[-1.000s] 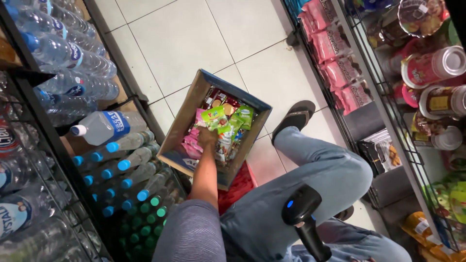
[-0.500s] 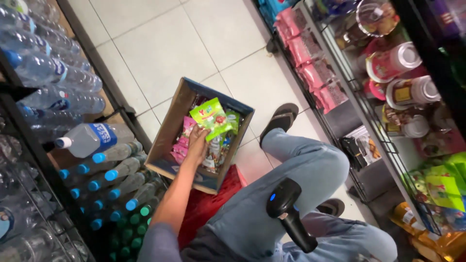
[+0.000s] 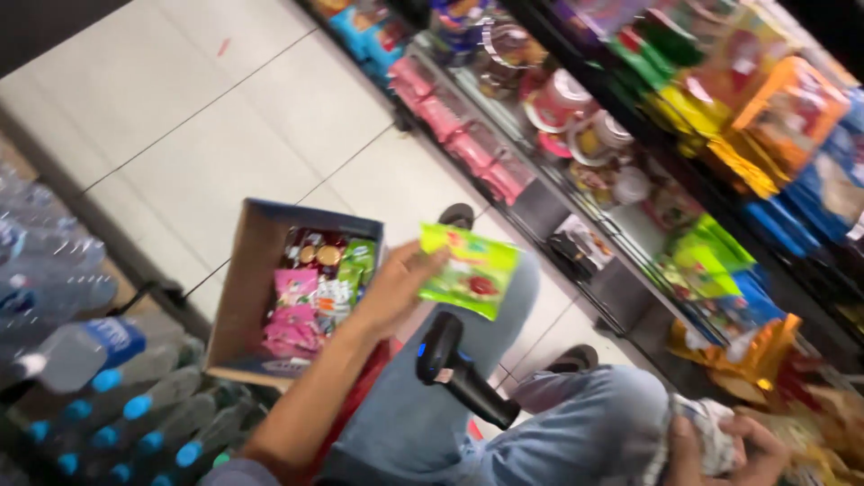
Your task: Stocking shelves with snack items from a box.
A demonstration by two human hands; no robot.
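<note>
My left hand point(image 3: 396, 288) grips a light green snack packet point(image 3: 470, 270) by its edge and holds it in the air above my thigh, to the right of an open cardboard box point(image 3: 241, 288) full of small pink, green and red snack packets. A black handheld barcode scanner point(image 3: 454, 369) rests on my lap just below the packet. My right hand point(image 3: 724, 445) sits at the lower right by my knee, closed on a crumpled pale wrapper or bag point(image 3: 706, 423). The picture is blurred.
Water bottles with blue caps point(image 3: 90, 378) fill the rack on the left. Shelves on the right hold pink packets point(image 3: 468, 135), round tubs point(image 3: 562, 99) and green, orange and blue snack bags point(image 3: 720, 261). White tiled floor point(image 3: 225, 117) lies beyond the box.
My left hand has lifted the green packet out of the box and carried it right, over my lap. The view has swung right toward the snack shelves, bringing my right hand into sight.
</note>
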